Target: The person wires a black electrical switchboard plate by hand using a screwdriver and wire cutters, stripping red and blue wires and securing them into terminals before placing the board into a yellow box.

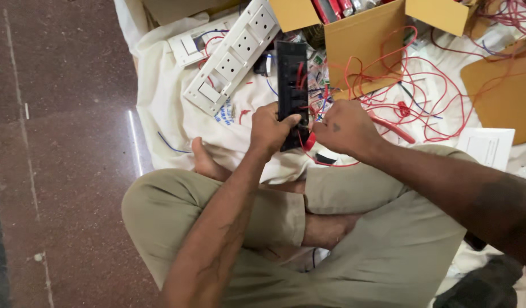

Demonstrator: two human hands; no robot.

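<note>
Person sits cross-legged, both forearms reaching forward from the bottom of view over the folded legs. Left hand [269, 128] raised ahead of the left knee, back of hand toward camera, fingers curled closed in a grip, thumb pressed across on the right side, wrist slightly bent. Left forearm runs up from bottom centre, bare. Right hand [345, 130] just beside the left, near level with it, back up, fingers tucked under and hidden, closed loosely. Right forearm enters from lower right edge, bare, angled up-left. Hands close together, not touching.
</note>
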